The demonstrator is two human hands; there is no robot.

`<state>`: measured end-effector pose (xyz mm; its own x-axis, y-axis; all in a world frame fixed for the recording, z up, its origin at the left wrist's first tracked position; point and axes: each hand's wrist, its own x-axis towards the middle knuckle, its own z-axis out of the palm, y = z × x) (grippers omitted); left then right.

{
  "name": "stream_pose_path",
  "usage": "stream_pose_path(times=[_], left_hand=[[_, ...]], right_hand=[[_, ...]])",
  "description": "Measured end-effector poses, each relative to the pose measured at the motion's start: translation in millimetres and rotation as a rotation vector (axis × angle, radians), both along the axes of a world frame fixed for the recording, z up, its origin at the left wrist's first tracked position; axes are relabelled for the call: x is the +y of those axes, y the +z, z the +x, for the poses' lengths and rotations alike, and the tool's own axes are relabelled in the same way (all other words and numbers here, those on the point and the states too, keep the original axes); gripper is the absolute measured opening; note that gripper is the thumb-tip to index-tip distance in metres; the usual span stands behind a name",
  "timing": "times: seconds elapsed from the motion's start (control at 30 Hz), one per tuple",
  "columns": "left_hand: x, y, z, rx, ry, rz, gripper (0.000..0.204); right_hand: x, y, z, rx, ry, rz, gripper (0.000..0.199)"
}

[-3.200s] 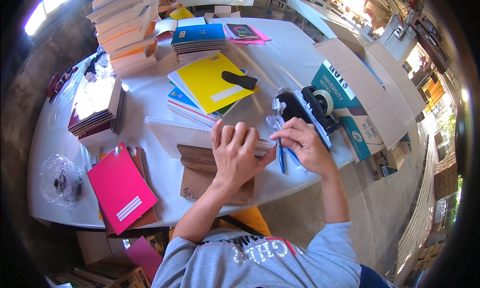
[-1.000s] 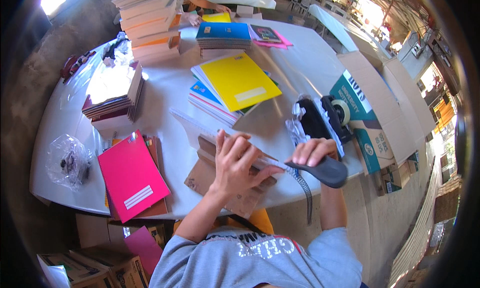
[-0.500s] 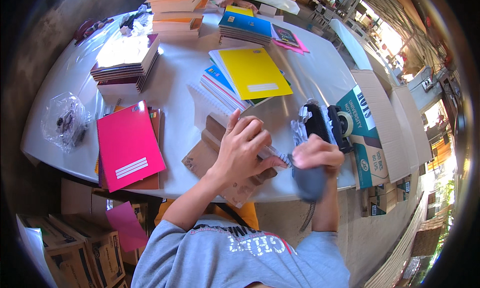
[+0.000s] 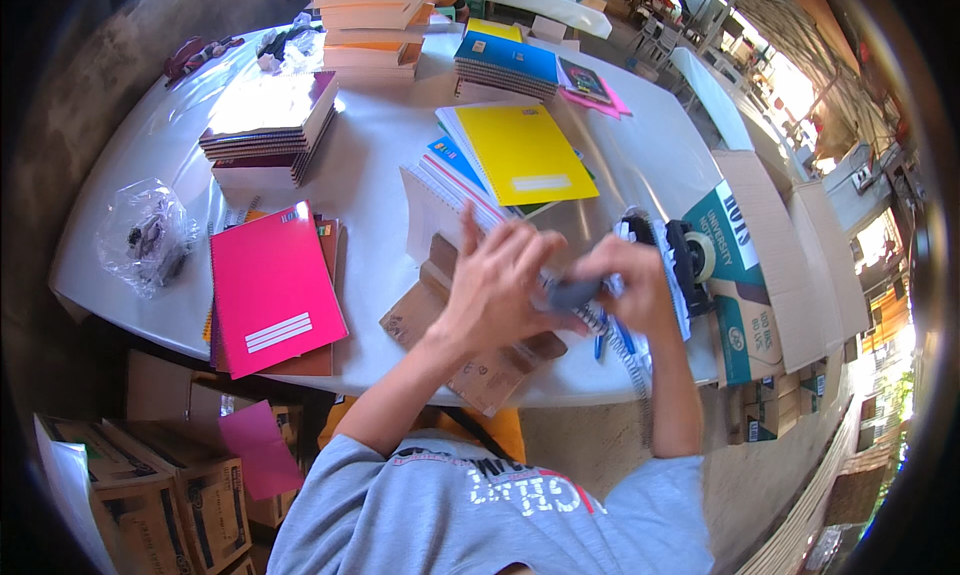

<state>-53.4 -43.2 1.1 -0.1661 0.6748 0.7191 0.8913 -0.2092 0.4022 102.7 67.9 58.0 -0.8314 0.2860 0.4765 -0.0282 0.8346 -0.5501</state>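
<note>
My left hand (image 4: 495, 280) rests with fingers spread on a brown cardboard wrap (image 4: 480, 370) at the near edge of the white table (image 4: 390, 165). Its fingertips touch a dark grey tool (image 4: 572, 295), blurred, which my right hand (image 4: 638, 280) grips just to the right. Under my right hand, a spiral-bound notebook (image 4: 632, 350) and a blue pen (image 4: 600, 343) reach over the table edge. A clear plastic sleeve (image 4: 425, 215) lies behind the cardboard.
A yellow notebook (image 4: 520, 155) tops a pile behind my hands. A pink notebook (image 4: 270, 287) lies left; notebook stacks (image 4: 270, 125) and a plastic bag (image 4: 145, 235) farther left. A black tape dispenser (image 4: 690, 255) and an open printed carton (image 4: 765, 265) stand right. Cardboard boxes (image 4: 150, 500) sit on the floor.
My right hand picked up the dark grey tool, swung it in from the right and now holds it against my left hand's fingertips. My left hand stayed on the cardboard.
</note>
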Motion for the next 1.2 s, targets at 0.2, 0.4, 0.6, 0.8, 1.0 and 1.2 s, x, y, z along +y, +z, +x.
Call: stream_pose_path(times=[0.2,0.4,0.6,0.8,1.0,1.2], left_hand=[[11,10,-54,0.073,0.098,-0.060,0.075],[29,-9,-49,-0.002,0.079,0.102,0.073],[22,-4,-60,-0.037,0.115,-0.016,0.085],[27,0,-75,-0.005,0.103,0.017,0.087],[30,-6,-78,-0.034,0.051,0.066,0.080],[30,-4,-90,-0.096,0.060,0.075,0.075]], right_hand=[[4,-6,-1,0.111,0.083,-0.327,0.026],[13,-26,3,0.398,0.219,-0.399,0.028],[20,-30,-7,0.420,-0.048,-0.553,0.024],[21,-27,-27,0.260,-0.348,-0.515,0.022],[36,-25,-45,0.117,-0.403,0.010,0.022],[34,-22,-63,0.106,-0.176,-0.055,0.031]])
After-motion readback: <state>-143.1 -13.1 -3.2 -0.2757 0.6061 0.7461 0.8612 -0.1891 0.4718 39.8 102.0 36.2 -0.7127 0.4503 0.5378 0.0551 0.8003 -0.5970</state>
